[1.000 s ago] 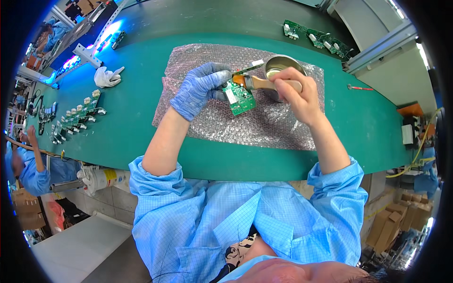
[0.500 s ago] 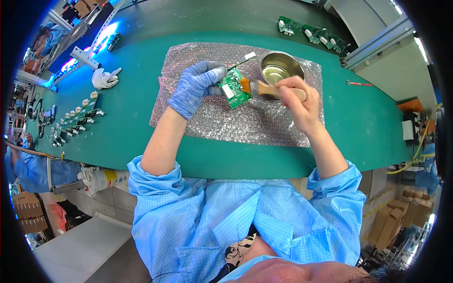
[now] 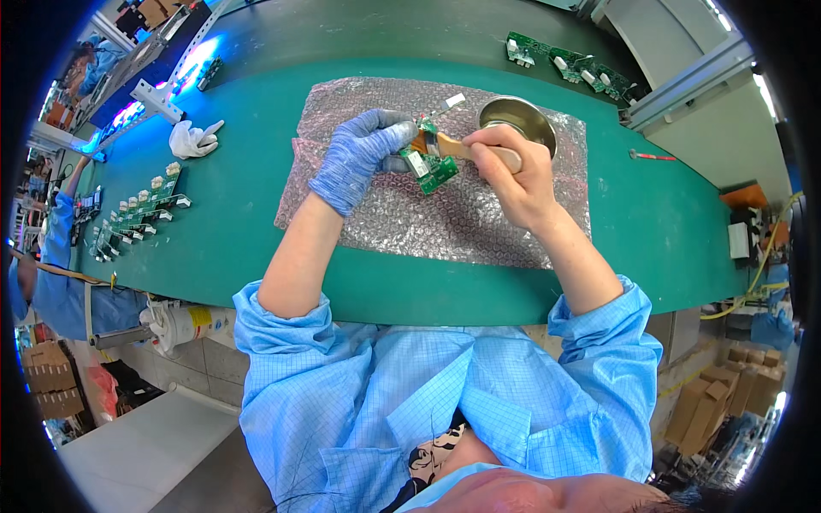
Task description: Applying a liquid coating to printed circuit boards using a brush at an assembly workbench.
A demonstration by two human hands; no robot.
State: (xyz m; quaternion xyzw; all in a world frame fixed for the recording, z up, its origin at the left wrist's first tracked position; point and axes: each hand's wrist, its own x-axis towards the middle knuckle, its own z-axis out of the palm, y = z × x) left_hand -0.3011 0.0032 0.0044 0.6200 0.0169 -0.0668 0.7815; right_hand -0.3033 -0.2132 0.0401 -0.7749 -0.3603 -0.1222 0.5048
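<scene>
My left hand (image 3: 359,160), in a blue-grey glove, grips the left edge of a small green circuit board (image 3: 439,175) with white parts on it. The board is held up over a sheet of bubble wrap (image 3: 376,231). Bare and ungloved, my right hand (image 3: 522,175) is closed around the wooden handle of a flat brush (image 3: 457,149). Its brown bristles lie across the upper part of the board, close to my gloved fingers. Just behind my right hand stands a round metal bowl (image 3: 540,120) on the bubble wrap, partly covered by that hand.
Several circuit boards (image 3: 137,209) stand in a row on the green mat at the left, near a crumpled white glove (image 3: 194,139). More boards (image 3: 569,67) lie at the back right. A red-handled tool (image 3: 654,156) rests on the right. Another person's blue sleeve (image 3: 60,227) shows at far left.
My right hand has moved the brush left and up, from the board's right side onto its upper part. At the far left, another person's arm has come up into view.
</scene>
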